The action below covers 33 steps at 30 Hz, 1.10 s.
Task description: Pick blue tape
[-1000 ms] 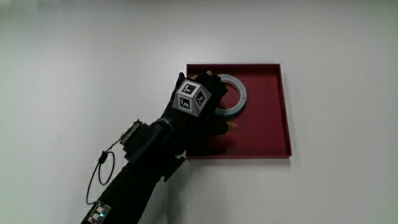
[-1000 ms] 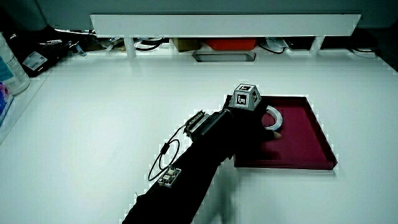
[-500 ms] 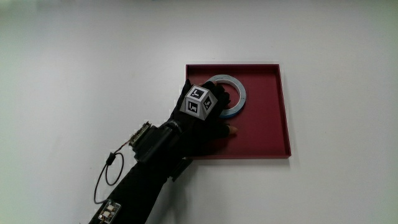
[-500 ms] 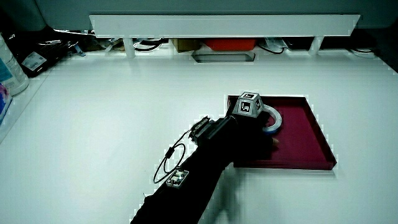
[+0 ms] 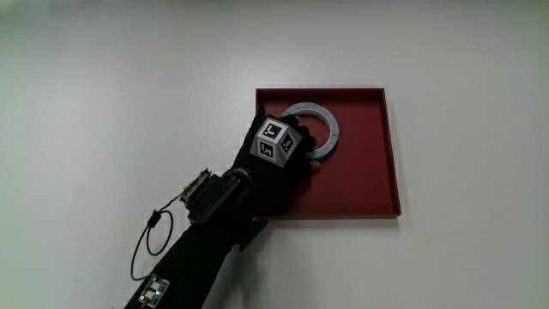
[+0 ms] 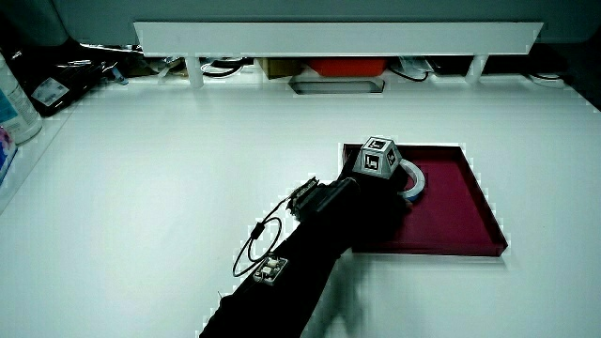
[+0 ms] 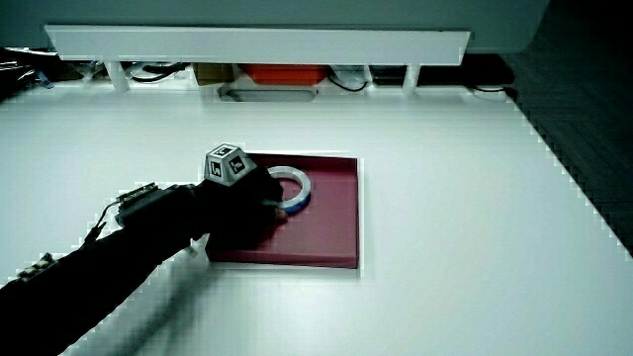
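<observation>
A blue tape [image 5: 331, 130] ring lies flat in a dark red tray [image 5: 371, 182], in the part of the tray farther from the person. The hand [image 5: 292, 153] in its black glove rests on the ring's nearer rim, with the patterned cube [image 5: 274, 142] on its back. Its fingers are curled over that rim and cover part of the ring. Both side views show the tape [image 6: 416, 178] [image 7: 301, 184] in the tray [image 6: 460, 218] [image 7: 331, 229] with the hand [image 6: 377, 188] [image 7: 255, 206] closed on its edge. The forearm reaches in over the tray's nearer corner.
A small circuit board and a wire loop [image 5: 147, 249] hang from the forearm over the white table. A low white partition [image 6: 338, 38] runs along the table's farthest edge, with cables and boxes under it. A bottle [image 6: 14, 94] stands at the table's edge.
The hand has slid a little further onto the tape's rim and its thumb has drawn in against the ring. The tape and tray have stayed put.
</observation>
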### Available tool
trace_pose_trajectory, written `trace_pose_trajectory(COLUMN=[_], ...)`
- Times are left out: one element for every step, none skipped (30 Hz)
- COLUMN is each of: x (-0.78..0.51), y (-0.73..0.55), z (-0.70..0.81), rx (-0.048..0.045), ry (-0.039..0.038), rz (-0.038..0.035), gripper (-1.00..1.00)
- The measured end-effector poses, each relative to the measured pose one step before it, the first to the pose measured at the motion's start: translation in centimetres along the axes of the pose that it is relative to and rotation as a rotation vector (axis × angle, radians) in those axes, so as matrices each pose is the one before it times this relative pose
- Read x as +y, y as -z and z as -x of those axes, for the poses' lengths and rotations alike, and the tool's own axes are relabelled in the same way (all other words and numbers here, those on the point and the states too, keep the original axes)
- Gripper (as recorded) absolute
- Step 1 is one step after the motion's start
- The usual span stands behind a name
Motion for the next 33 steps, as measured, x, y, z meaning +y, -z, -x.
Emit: trace_pose_trajectory(x=[-0.127,0.05,-0.124,-0.04,-0.026,0.022,-0.07,0.009,0.004,-0.009,-0.014,-0.073,0.023,-0.082,-0.044,0.005,-0.122,-0.09,-0.024,-0.13,-0.141,-0.062,-0.121,-0.223,-0.213,-0.236,-0.238,-0.372,-0.403,-0.256,-0.237,-0.277,-0.345], y=[-0.061,0.133,-0.178,-0.02,-0.028,0.1,-0.094,0.099,0.072,0.026,-0.037,-0.102,0.049,-0.148,-0.036,0.123,-0.157,0.011,0.139,-0.193,-0.291,-0.146,-0.277,-0.543,-0.364,-0.482,-0.276,-0.707,-0.78,-0.35,-0.287,-0.32,-0.752], z=[-0.041,0.083,-0.069,-0.026,-0.037,0.038,-0.079,-0.002,-0.005,-0.001,-0.042,-0.086,-0.003,-0.093,-0.039,0.024,-0.091,-0.025,0.011,-0.122,-0.156,-0.046,-0.064,-0.187,-0.031,-0.094,-0.006,-0.162,-0.21,-0.065,0.015,0.105,-0.104], rx=[-0.00051,-0.01072,-0.00193,0.00305,-0.00216,-0.00095,0.00336,0.00071,-0.00191,-0.00211,0.00154,0.00257,-0.00312,0.00131,0.00539,-0.00096,0.00135,-0.0055,0.0076,-0.0005,0.0044,0.00738,-0.00498,0.00769,-0.00788,0.00853,-0.00464,0.00696,-0.00432,-0.00419,0.00364,-0.01444,0.01438], ry=[0.01165,0.00816,-0.00979,0.00293,0.00188,0.00673,0.00025,0.00598,0.0069,-0.00326,0.0014,0.00443,0.00003,-0.00341,0.00296,0.00123,0.00838,0.00251,0.00328,0.00077,0.01075,0.00739,0.0029,0.00872,0.00374,0.01382,0.01071,0.01553,0.00325,0.00982,0.02918,0.01499,0.00695], rz=[-0.01739,-0.00366,0.00691,-0.01015,0.00259,-0.00996,0.00131,-0.00402,-0.00811,-0.00452,0.00468,-0.00747,0.00473,0.00432,-0.00687,-0.0038,-0.00049,-0.00413,-0.00707,0.00366,-0.0102,-0.00599,-0.0049,-0.01013,-0.00587,-0.01106,-0.01478,-0.00313,0.00416,-0.00342,-0.01747,-0.01146,-0.00225], gripper=[0.67,0.71,0.76,0.81,0.86,0.9,0.95,1.0,1.0,1.0,1.0,1.0,1.0,1.0,1.0,1.0,1.0,1.0,1.0,1.0,1.0,1.0,1.0,1.0,1.0,1.0,1.0,1.0,1.0,1.0,1.0,1.0,1.0])
